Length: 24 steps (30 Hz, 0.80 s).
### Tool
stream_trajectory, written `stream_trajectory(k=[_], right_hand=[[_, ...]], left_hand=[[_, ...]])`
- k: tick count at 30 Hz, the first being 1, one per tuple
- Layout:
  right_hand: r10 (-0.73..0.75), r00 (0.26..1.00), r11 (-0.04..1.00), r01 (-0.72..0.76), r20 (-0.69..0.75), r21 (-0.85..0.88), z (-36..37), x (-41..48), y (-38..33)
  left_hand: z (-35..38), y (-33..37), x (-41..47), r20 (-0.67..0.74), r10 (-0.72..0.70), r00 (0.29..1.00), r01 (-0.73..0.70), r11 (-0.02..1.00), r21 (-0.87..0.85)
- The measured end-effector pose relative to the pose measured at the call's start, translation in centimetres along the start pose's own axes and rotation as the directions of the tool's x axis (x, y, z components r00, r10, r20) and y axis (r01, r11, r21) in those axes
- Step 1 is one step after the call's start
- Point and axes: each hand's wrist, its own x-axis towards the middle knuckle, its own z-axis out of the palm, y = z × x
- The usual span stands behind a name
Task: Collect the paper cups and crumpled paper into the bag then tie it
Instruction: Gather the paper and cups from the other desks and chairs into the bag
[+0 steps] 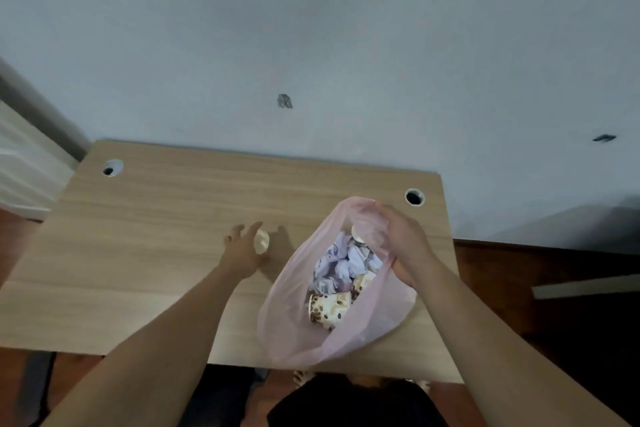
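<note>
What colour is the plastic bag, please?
Translucent pale pink bag, seen in the head view.

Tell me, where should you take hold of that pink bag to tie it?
By the loose rim of the pink bag, from above, gathering both sides. The mouth gapes upward, and the right hand already pinches its far edge, with cups and paper lying low inside.
</note>
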Motion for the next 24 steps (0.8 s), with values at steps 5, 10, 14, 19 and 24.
stream_trajectory(k=[5,10,14,19,24], right_hand=[[0.009,1.0,1.0,-0.009,-0.025,-0.017,-0.9,0.8,0.4],[0.008,1.0,1.0,-0.008,-0.028,0.016,-1.3,1.6,-0.2],[-0.002,1.0,1.0,0.002,-0.021,0.015,-0.8,2.4,-0.3],[-0.006,0.999,0.998,0.009,0.045,-0.058,-1.0,3.3,-0.5],[-0.033,0.995,0.998,0.038,0.091,-0.056,-0.6,3.4,-0.6]], left_hand=[[2.3,-0.4,0.6,-0.118,-0.025,0.993,-0.003,0.972,-0.234],[-2.9,6.4,-1.5,0.163,-0.005,0.987,0.158,0.269,-0.95],[-6.4,7.8,-4.8,0.271,0.391,0.88,0.321,-0.069,-0.944],[-5.5,9.1,-7.6,0.454,0.56,0.693,0.373,0.26,-0.891],[-1.7,9.9,-8.8,0.469,0.298,0.831,0.206,0.619,-0.758]])
